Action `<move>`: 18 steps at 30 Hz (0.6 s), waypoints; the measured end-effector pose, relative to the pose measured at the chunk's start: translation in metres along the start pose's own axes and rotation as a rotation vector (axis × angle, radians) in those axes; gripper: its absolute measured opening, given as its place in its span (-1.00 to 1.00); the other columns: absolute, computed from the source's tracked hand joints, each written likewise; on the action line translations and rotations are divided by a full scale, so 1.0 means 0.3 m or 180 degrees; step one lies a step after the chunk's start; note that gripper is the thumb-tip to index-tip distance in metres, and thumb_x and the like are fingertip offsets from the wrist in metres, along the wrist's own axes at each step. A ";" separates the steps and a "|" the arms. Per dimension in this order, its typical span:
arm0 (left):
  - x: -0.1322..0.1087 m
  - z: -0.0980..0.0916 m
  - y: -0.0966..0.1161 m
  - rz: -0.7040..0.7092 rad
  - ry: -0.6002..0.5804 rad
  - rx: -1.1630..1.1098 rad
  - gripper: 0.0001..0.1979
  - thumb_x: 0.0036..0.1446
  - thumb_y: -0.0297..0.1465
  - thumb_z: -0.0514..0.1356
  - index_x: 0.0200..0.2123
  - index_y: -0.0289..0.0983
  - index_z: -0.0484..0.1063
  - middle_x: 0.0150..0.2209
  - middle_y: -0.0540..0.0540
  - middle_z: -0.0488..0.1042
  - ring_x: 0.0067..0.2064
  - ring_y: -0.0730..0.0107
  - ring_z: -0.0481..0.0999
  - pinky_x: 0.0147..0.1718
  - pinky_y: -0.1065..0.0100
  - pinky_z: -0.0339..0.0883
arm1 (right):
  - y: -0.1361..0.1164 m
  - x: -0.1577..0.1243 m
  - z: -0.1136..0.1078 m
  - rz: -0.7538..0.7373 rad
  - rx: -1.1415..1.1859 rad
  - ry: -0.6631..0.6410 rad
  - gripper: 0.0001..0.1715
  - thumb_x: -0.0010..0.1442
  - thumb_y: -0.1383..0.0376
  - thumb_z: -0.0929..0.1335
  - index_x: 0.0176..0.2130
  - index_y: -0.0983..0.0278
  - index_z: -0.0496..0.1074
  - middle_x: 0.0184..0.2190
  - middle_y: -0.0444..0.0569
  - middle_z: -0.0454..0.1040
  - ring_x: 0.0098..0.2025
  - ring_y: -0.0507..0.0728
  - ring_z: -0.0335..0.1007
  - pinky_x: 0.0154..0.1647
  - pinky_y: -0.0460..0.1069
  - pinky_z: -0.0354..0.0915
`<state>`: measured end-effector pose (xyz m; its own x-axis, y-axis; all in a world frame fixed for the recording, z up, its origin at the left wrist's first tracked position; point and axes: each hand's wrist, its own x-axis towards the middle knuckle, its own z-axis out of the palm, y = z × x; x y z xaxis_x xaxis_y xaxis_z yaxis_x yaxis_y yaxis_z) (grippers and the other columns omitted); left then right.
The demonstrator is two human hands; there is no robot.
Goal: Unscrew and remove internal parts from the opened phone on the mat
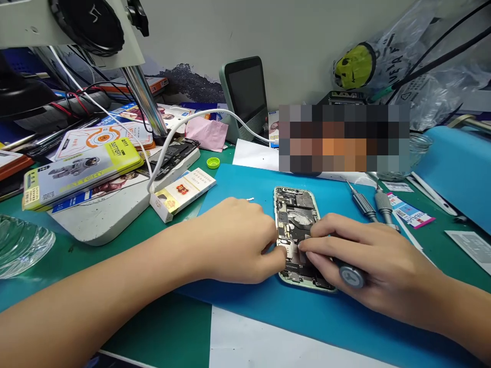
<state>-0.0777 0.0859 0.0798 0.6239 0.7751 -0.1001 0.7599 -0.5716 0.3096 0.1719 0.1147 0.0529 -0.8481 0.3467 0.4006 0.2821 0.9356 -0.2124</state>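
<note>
Opened phone [293, 231]: lying between our hands on blue mat [255, 301], long axis running away. Left hand [240, 244]: overlapping its left edge, grip unclear. Right hand [378, 255]: we're gripping grey-capped tool [352, 276], overlapping its right.

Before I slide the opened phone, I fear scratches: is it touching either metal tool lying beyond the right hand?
Apart. The head view shows blue mat between the opened phone and the two metal tools.

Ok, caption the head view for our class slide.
Left hand and right hand at an opened phone on a blue mat.
</note>
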 end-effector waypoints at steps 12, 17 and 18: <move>0.006 0.010 -0.002 -0.0046 0.0007 0.0048 -0.48 0.39 -0.22 0.06 -0.63 -0.23 0.11 -0.66 0.03 0.12 -0.58 0.37 -0.01 -0.52 0.21 -0.15 | -0.007 0.000 0.014 -0.0012 0.0084 -0.0131 -0.80 0.45 0.39 0.34 -0.10 0.21 0.59 -0.26 -0.07 0.53 -0.40 -0.01 0.42 -0.45 -0.08 0.21; 0.008 0.010 0.003 -0.0104 -0.0066 0.0131 -0.50 0.40 -0.20 0.04 -0.62 -0.23 0.17 -0.64 0.01 0.23 -0.57 0.37 0.00 -0.50 0.22 -0.16 | -0.009 -0.002 0.014 0.0106 0.0139 -0.0238 -0.78 0.43 0.42 0.34 -0.11 0.21 0.59 -0.24 -0.06 0.52 -0.38 0.00 0.43 -0.43 -0.07 0.21; 0.009 0.011 0.005 -0.0114 -0.0082 0.0142 -0.50 0.40 -0.20 0.04 -0.61 -0.23 0.18 -0.63 0.00 0.26 -0.57 0.37 0.00 -0.50 0.23 -0.15 | -0.009 -0.003 0.014 0.0117 0.0159 -0.0258 -0.77 0.42 0.44 0.34 -0.10 0.21 0.59 -0.24 -0.06 0.52 -0.38 0.00 0.43 -0.43 -0.06 0.21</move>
<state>-0.0744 0.0862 0.0770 0.6003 0.7883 -0.1349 0.7888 -0.5556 0.2631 0.1701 0.1116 0.0492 -0.8717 0.3724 0.3186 0.2928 0.9170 -0.2708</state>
